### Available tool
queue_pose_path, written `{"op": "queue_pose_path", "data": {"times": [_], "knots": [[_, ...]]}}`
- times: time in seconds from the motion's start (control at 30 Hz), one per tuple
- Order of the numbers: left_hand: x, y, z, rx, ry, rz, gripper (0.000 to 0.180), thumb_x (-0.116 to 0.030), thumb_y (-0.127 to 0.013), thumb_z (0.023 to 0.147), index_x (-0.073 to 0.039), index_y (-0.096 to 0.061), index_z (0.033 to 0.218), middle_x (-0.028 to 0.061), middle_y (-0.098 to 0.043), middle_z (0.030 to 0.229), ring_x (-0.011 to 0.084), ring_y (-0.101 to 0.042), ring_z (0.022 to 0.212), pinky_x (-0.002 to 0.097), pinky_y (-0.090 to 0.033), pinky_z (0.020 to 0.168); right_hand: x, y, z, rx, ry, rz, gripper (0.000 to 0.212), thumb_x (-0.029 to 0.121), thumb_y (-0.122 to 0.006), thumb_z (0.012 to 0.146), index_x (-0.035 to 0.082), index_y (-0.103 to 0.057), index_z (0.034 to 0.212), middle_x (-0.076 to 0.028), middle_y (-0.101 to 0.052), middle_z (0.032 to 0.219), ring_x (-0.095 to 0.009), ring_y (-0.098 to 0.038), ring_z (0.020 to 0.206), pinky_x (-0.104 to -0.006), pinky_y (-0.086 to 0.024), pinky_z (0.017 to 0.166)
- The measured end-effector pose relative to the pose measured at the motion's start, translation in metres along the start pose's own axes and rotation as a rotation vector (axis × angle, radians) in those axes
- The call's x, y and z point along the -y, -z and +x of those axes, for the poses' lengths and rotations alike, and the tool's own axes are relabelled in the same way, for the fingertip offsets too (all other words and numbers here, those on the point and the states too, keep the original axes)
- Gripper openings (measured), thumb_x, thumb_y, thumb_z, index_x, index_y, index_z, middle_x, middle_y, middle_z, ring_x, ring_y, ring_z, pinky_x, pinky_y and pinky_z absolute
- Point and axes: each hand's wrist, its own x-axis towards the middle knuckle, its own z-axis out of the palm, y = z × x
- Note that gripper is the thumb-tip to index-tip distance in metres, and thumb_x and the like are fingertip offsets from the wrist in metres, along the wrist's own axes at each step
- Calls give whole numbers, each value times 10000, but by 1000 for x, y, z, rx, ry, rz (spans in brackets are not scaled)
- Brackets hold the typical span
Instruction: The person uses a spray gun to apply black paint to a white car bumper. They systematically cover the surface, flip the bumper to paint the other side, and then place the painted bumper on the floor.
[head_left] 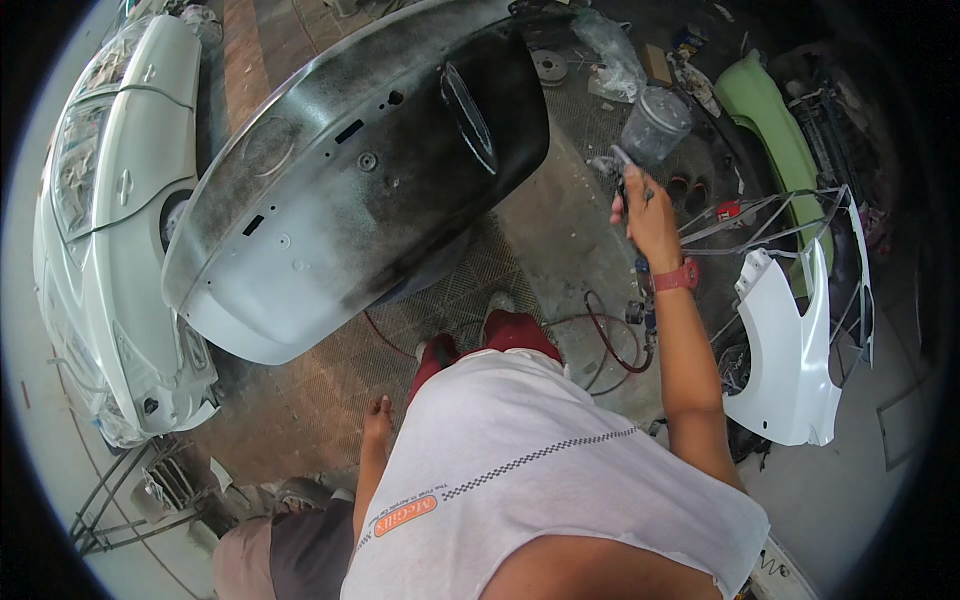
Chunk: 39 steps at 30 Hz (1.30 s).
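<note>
My right hand [648,212] is raised with its fingers wrapped round a spray gun [618,165], mostly hidden by the hand. Just beyond it shows a clear, cup-shaped container [657,125]; whether it is joined to the gun I cannot tell. A dark red hose [630,366] with metal fittings [640,315] hangs below that hand. In front of me stands a large curved car trunk lid [330,255], unevenly coated in black and pale grey, with slots and holes. My left hand [378,415] hangs low at my side, fingers loosely out, holding nothing.
A pale car [130,190], its windows covered, stands left. On the right, a white fender [795,350] is on a thin metal stand [770,215], with a green panel [770,125] behind. The hose trails across the grated floor [290,400] near my feet. Dark cloth [312,550] shows lower left.
</note>
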Motion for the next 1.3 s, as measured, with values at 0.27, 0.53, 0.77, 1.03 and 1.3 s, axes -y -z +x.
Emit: {"op": "queue_pose_path", "data": {"times": [0.27, 0.53, 0.77, 1.03, 1.3], "knots": [[26, -6, 19, 92, 6, 33, 742, -525, -607, 1064, 16, -491, 1559, 188, -642, 1408, 303, -630, 1228, 418, -479, 1056, -6, -12, -52, 300, -59, 108, 551, 516, -471, 1125, 23, -688, 1243, -40, -681, 758, -119, -650, 610, -271, -460, 520], [11, -5, 17, 72, 21, 104, 785, -539, -567, 1072, 27, -427, 1597, 234, -559, 1536, 351, -576, 1375, 442, -443, 1149, 6, -16, -52, -27, 94, 36, 545, 463, -515, 1121, 48, -624, 1456, -53, -708, 796, -172, -701, 741, -335, -558, 733], [4, -11, 8, 35, 0, 118, 856, -592, -606, 1038, 53, -441, 1577, 232, -615, 1451, 360, -600, 1309, 425, -451, 1121, 24, -50, -93, 342, 46, 64, 525, 433, -571, 1105, 66, -620, 1478, -41, -677, 756, -128, -691, 703, -295, -563, 689], [12, -15, 5, 61, -40, 60, 786, -571, -609, 1048, 41, -509, 1532, 203, -648, 1381, 315, -623, 1244, 408, -459, 1092, 45, -77, -96, 529, 5, 221, 529, 440, -558, 1112, 5, -653, 1399, -28, -665, 723, -113, -666, 666, -288, -547, 646], [35, -20, 6, 15, -8, 16, 643, -480, -596, 1082, 14, -579, 1494, 174, -682, 1345, 282, -635, 1195, 402, -475, 1071, 64, -78, -53, 169, 258, 198, 500, 423, -567, 1112, 14, -665, 1381, -42, -653, 710, -144, -650, 644, -325, -531, 633]]}}
